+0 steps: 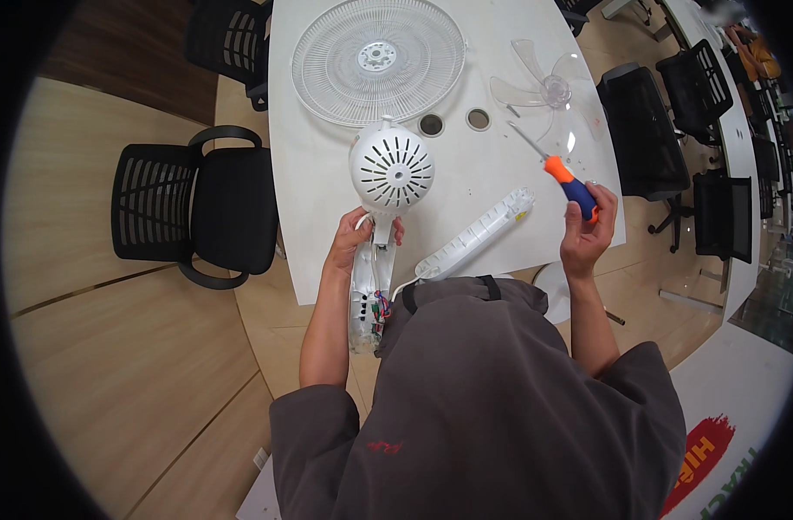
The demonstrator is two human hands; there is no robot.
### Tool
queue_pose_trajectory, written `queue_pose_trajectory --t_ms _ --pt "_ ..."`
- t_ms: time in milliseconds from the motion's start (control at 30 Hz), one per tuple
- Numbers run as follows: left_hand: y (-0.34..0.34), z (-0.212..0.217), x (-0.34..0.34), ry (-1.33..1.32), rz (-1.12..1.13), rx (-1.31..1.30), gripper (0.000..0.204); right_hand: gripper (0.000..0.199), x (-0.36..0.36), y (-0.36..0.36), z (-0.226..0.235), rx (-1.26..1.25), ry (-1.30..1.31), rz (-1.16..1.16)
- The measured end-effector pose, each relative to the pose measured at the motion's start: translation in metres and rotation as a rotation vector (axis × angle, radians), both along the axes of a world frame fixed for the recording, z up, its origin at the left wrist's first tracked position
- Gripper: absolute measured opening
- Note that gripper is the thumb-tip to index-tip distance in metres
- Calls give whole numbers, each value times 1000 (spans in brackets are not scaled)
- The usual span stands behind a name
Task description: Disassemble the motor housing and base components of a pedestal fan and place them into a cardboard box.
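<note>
My left hand is closed round the neck of a white fan body, just under its round slotted motor housing. Below the hand the opened control column hangs past the table edge, with coloured wires and a small green circuit board showing. My right hand grips a screwdriver by its blue and orange handle, the shaft pointing up and left over the table. Between my hands a long white plastic cover lies slantwise on the table.
The white table bears a round fan grille at the far side and a clear fan blade at far right. Several small screws lie near the blade. Two round holes pierce the tabletop. Black chairs flank both sides.
</note>
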State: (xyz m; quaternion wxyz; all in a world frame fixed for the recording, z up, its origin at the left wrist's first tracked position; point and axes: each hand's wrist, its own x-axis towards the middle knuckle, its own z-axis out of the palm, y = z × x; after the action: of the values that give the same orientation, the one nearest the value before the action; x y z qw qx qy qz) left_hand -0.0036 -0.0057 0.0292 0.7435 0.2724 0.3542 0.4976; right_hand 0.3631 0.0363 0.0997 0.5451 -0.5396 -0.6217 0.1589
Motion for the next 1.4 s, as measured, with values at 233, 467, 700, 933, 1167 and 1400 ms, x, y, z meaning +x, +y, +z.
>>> queue_pose_trajectory --t_ms 233,467,700,933,1167,1400 --pt "0 4 3 -37 36 9 62 34 -42 -17 83 48 84 406" --pt "0 6 2 26 14 14 65 39 -54 -13 92 113 -49 481" --pt "0 3 -2 27 -25 1 64 39 -61 -15 94 115 -65 477" --pt "1 2 2 74 -9 15 65 44 -67 -18 107 128 -116 471" --pt "2 5 2 18 -22 22 65 48 -65 -24 117 170 -125 533" --pt "5 15 5 58 -3 36 66 46 -48 -22 115 169 7 589"
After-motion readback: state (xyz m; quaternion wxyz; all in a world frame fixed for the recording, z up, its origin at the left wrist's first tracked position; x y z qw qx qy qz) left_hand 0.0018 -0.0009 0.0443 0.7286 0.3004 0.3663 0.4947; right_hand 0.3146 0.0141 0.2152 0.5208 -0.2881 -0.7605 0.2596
